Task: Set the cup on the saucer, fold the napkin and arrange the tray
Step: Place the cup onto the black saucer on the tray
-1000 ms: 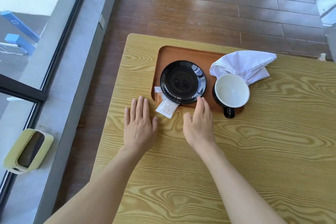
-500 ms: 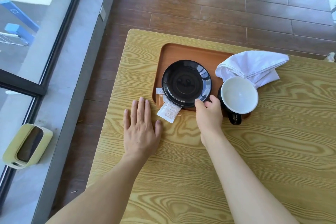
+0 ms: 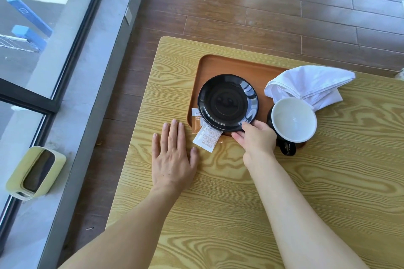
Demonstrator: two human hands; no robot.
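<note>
Head view shows my right hand point(image 3: 258, 139) fingers point(image 3: 246, 125) pinching the black saucer point(image 3: 228, 102) rim, left hand point(image 3: 172, 155) flat on the table point(image 3: 328, 181); next, I think, the cup point(image 3: 294, 119) goes on it.

I see the brown tray point(image 3: 220, 67) on the table's far edge. Glossy black saucer point(image 3: 228, 102) sits in its left half, empty. Black cup point(image 3: 293, 119), white inside, upright at tray's right end. White napkin point(image 3: 310, 84) bunched over tray's right rim.
</note>
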